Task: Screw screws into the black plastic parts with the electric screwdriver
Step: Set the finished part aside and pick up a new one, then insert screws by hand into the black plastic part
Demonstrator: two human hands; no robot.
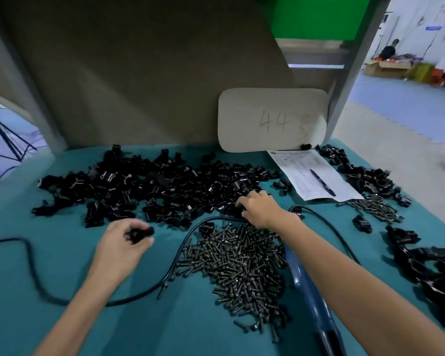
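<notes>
My left hand pinches one black part, fingers curled round it, centre left over the teal surface. My right hand is in the near edge of the pile of black parts mid-frame, fingers bent down among them; whether they grip anything, I cannot tell. The screws lie heaped below that hand, and the blue electric screwdriver lies under my right forearm.

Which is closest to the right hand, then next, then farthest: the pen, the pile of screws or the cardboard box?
1. The pile of screws: right beside the right hand, on the near side.
2. The pen: on the paper, farther back and to the right.
3. The cardboard box: far off across the room, back right.
</notes>
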